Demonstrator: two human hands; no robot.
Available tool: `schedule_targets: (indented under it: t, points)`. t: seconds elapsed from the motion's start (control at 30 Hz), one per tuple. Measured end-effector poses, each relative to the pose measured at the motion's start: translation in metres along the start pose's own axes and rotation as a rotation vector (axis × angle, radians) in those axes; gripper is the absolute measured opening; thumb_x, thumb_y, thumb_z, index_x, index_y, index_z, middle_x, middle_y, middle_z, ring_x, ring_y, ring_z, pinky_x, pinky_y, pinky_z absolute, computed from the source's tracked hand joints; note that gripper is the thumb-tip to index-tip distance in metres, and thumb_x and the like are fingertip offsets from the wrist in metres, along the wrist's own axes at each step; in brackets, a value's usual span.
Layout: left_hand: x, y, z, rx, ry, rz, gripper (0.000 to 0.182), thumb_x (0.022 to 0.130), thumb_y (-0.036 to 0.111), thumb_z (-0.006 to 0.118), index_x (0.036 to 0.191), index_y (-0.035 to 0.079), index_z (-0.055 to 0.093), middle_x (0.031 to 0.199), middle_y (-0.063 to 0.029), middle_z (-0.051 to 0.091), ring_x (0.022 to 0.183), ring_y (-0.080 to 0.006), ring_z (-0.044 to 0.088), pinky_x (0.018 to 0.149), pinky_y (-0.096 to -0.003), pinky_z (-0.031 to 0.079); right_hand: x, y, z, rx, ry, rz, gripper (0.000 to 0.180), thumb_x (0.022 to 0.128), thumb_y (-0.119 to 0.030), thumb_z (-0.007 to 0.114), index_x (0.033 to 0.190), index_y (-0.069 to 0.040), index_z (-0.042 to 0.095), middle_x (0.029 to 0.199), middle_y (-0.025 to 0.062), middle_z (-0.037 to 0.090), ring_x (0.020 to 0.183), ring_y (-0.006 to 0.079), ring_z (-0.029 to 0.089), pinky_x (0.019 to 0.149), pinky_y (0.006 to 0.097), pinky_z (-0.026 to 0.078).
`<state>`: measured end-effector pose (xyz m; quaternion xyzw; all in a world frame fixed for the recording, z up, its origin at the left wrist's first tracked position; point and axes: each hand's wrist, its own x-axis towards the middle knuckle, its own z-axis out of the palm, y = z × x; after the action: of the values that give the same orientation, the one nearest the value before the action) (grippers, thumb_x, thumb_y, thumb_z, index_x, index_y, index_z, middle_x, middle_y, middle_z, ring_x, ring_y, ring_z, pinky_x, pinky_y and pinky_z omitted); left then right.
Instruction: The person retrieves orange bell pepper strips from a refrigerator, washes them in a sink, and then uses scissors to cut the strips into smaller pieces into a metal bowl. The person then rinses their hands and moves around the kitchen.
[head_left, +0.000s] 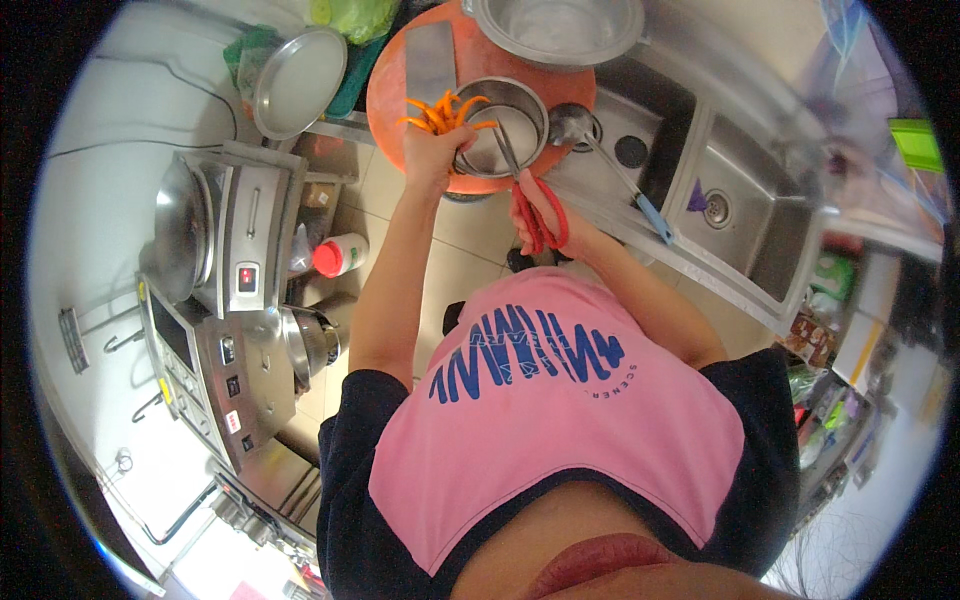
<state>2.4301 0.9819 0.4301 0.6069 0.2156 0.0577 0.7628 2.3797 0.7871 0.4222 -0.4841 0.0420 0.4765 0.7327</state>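
My left hand (439, 154) grips a bunch of slender, curved orange food pieces (442, 112) at the rim of a stainless steel pot (536, 105). What kind of food they are is not certain. Scissors (540, 217) with red handles are held in my right hand (529, 199). Their blades point toward the orange pieces and lie over the pot's near right side. The pot's pale inner floor shows beneath. Under it is a round orange board (386, 97). A broad flat metal blade (431, 56), perhaps a cleaver, lies on the board behind my left hand.
A large metal basin (559, 30) stands at the back. On the right, a ladle (615, 165) with a blue handle end lies across the steel double sink (750, 165). To the left are a wok (180, 225) on a cooker and a red-lidded jar (341, 255).
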Motion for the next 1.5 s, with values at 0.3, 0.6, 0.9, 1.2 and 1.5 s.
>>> schedule_targets:
  t: [0.3,0.6,0.9,1.2,1.5]
  points:
    - [0.008,-0.015,-0.003,0.181,-0.036,-0.019,0.020,0.072,-0.004,0.068,0.090,-0.004,0.059,0.075,-0.0085,0.061,0.061,-0.0148,0.058,0.052,-0.0233,0.045,0.005,-0.009,-0.014,-0.125,0.042,0.016,0.060,0.085,-0.066,0.039,0.072,-0.009,0.046,0.049,0.0003,0.042,0.034,0.0112,0.040,0.032,0.0256,0.032]
    - [0.011,-0.016,0.000,0.082,0.012,-0.018,0.032,0.063,-0.007,0.071,0.092,-0.005,0.057,0.076,-0.0085,0.062,0.060,-0.0149,0.060,0.051,-0.0241,0.049,0.004,-0.009,-0.013,-0.017,0.022,0.113,0.060,0.086,-0.065,0.038,0.071,-0.008,0.046,0.049,0.0002,0.043,0.034,0.0113,0.042,0.033,0.0266,0.040]
    - [0.001,-0.017,0.001,0.177,0.028,-0.031,0.023,0.070,-0.004,0.069,0.091,-0.004,0.059,0.076,-0.0068,0.062,0.061,-0.0132,0.057,0.052,-0.0235,0.045,0.003,-0.012,-0.019,-0.154,-0.050,0.019,0.058,0.086,-0.064,0.038,0.072,-0.009,0.046,0.050,0.0003,0.044,0.034,0.0114,0.041,0.033,0.0260,0.038]
    - [-0.010,-0.006,0.012,0.109,0.115,0.022,0.022,0.060,-0.010,0.066,0.078,-0.005,0.055,0.065,-0.0048,0.056,0.053,-0.0104,0.052,0.045,-0.0235,0.040,0.006,-0.007,-0.016,-0.119,-0.098,0.099,0.058,0.088,-0.064,0.034,0.072,-0.009,0.045,0.055,0.0003,0.046,0.040,0.0090,0.044,0.035,0.0228,0.040]
    - [-0.005,-0.013,-0.003,0.206,0.031,-0.004,0.016,0.069,-0.001,0.070,0.080,-0.005,0.059,0.070,-0.0051,0.060,0.057,-0.0121,0.055,0.050,-0.0236,0.043,0.003,-0.006,-0.010,-0.065,-0.019,0.048,0.060,0.086,-0.065,0.037,0.068,-0.008,0.044,0.048,0.0009,0.044,0.033,0.0123,0.040,0.031,0.0268,0.037]
